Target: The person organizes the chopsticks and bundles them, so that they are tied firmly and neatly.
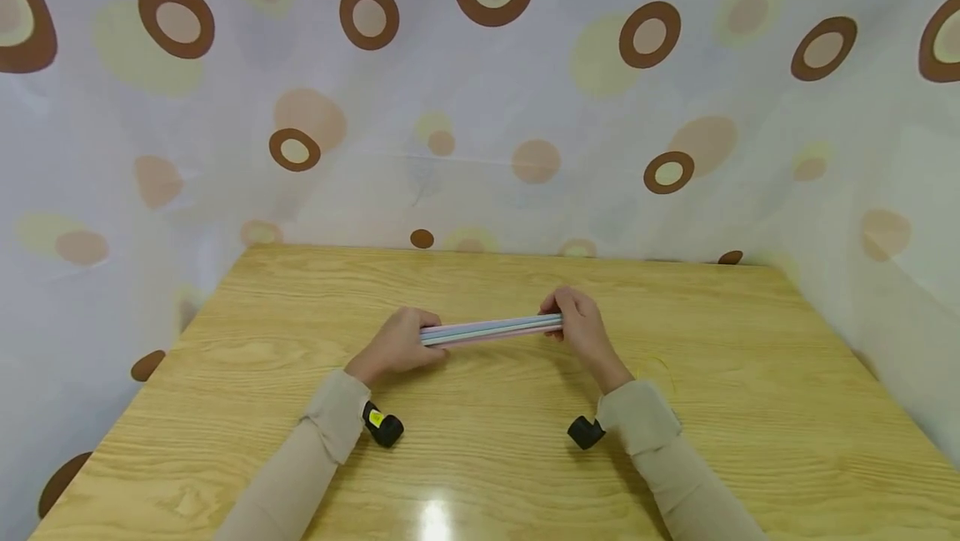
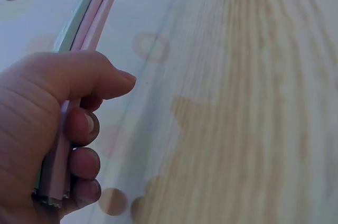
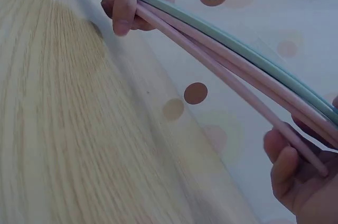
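Observation:
A bundle of long thin pastel sticks [image 1: 491, 330], pink, pale green and bluish, is held slightly slanted above the table between both hands. My left hand [image 1: 401, 343] grips its left end, fingers curled round it and thumb across, as the left wrist view shows; the stick ends poke out below the palm. The right hand [image 1: 581, 326] holds the other end between thumb and fingers. In the right wrist view one pink stick [image 3: 232, 78] splays apart from the others toward the right fingers [image 3: 285, 168]. Whether the sticks are solid or hollow I cannot tell.
The wood-grain table [image 1: 487, 458] spreads beneath both arms. A thin yellow loop [image 1: 670, 374], like a rubber band, lies faintly beside the right wrist. Behind and at the sides hangs a pale curtain [image 1: 480, 91] with brown rings. A black camera [image 1: 384, 427] sits at the left cuff.

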Available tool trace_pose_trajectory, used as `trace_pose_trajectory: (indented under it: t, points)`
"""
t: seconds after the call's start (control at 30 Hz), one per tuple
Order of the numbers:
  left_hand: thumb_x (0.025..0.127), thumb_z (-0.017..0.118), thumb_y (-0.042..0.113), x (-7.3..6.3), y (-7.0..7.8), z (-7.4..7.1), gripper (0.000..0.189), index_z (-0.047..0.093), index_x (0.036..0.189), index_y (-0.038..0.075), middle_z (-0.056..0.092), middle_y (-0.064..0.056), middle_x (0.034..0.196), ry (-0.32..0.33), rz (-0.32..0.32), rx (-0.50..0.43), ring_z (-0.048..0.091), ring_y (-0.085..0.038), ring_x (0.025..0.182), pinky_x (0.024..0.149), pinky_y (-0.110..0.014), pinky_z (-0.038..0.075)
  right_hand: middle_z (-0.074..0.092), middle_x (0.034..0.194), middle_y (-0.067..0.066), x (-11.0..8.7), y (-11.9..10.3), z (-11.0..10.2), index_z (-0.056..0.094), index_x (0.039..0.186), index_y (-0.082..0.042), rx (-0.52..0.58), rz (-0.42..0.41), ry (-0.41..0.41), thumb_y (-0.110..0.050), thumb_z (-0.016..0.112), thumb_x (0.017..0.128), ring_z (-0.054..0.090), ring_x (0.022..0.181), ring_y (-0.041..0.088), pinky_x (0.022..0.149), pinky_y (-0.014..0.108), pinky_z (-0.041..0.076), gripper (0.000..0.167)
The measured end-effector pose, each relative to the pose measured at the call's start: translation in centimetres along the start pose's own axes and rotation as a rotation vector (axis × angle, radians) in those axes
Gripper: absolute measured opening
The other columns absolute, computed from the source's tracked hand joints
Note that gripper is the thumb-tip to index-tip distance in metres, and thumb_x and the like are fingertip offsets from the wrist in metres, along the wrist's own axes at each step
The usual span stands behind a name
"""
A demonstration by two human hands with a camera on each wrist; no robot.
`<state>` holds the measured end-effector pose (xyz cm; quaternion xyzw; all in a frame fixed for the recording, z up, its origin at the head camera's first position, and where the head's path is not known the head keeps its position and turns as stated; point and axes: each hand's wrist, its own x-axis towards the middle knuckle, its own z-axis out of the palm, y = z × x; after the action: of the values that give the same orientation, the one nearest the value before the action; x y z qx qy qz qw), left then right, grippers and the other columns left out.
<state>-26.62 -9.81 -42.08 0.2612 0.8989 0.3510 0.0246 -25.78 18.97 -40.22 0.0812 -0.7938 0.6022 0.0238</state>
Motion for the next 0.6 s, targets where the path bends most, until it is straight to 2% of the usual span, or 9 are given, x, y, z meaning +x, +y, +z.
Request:
trace_pose_trajectory:
  t: [0.07,0.13,0.23,0.3,0.37,0.5,0.6]
  points:
    - [0.075,0.076,0.016,-0.1,0.0,0.0,0.009,0.068,0.076,0.012,0.062,0.003,0.070,0.005,-0.009,0.036,0.049,-0.009,0.061,0.059,-0.024,0.042,0.061,0.075,0.007,0.0,-0.1,-0.1,0.060,0.094,0.010,0.026,-0.021,-0.076,-0.026,0.029,0.107,0.057,0.061,0.024,0.057,0.033,0.048,0.049]
    - [0.076,0.077,0.020,-0.2,-0.1,-0.1,0.012,0.068,0.074,0.013,0.061,0.004,0.068,0.004,-0.008,0.069,0.048,-0.008,0.060,0.058,-0.023,0.041,0.059,0.066,0.007,-0.1,-0.2,-0.4,0.060,0.091,0.009,0.035,-0.020,-0.146,-0.026,0.027,0.107,0.054,0.055,0.024,0.051,0.033,0.044,0.051]
    - [0.078,0.079,0.030,-0.3,0.1,-0.1,0.021,0.067,0.073,0.013,0.061,0.006,0.066,-0.007,0.006,0.109,0.047,-0.007,0.058,0.057,-0.022,0.040,0.049,0.052,0.004,-0.1,-0.2,-0.9,0.056,0.088,0.005,-0.021,0.019,-0.213,-0.027,0.024,0.107,0.042,0.042,0.017,0.044,0.031,0.036,0.050]
    - [0.078,0.080,0.037,-0.4,0.3,-0.2,0.028,0.067,0.072,0.013,0.060,0.007,0.064,-0.015,0.025,0.144,0.045,-0.006,0.055,0.055,-0.022,0.038,0.042,0.050,0.001,0.0,-0.1,-1.2,0.054,0.087,0.003,-0.070,0.040,-0.209,-0.028,0.023,0.107,0.032,0.040,0.012,0.042,0.028,0.030,0.048]
    - [0.076,0.080,0.042,-0.3,0.6,-0.3,0.032,0.067,0.072,0.013,0.060,0.008,0.062,-0.008,0.051,0.187,0.044,-0.005,0.054,0.054,-0.021,0.037,0.040,0.053,0.000,0.1,-0.1,-1.2,0.052,0.089,0.002,-0.093,0.041,-0.174,-0.031,0.024,0.107,0.029,0.042,0.010,0.043,0.026,0.030,0.047]
    - [0.072,0.082,0.045,-0.1,1.2,-0.5,0.036,0.069,0.076,0.011,0.061,0.007,0.063,0.016,0.088,0.241,0.043,-0.005,0.054,0.053,-0.021,0.035,0.041,0.061,0.003,0.1,0.0,-0.9,0.047,0.093,0.007,0.020,0.003,-0.076,-0.033,0.032,0.106,0.030,0.045,0.010,0.045,0.026,0.030,0.044]
    - [0.071,0.084,0.042,-0.1,1.4,-0.6,0.035,0.071,0.078,0.010,0.063,0.006,0.066,-0.021,0.066,0.167,0.045,-0.005,0.056,0.054,-0.021,0.037,0.047,0.065,0.003,0.1,0.0,-0.6,0.046,0.090,0.008,0.106,-0.031,-0.048,-0.030,0.038,0.105,0.033,0.044,0.010,0.044,0.028,0.032,0.041]
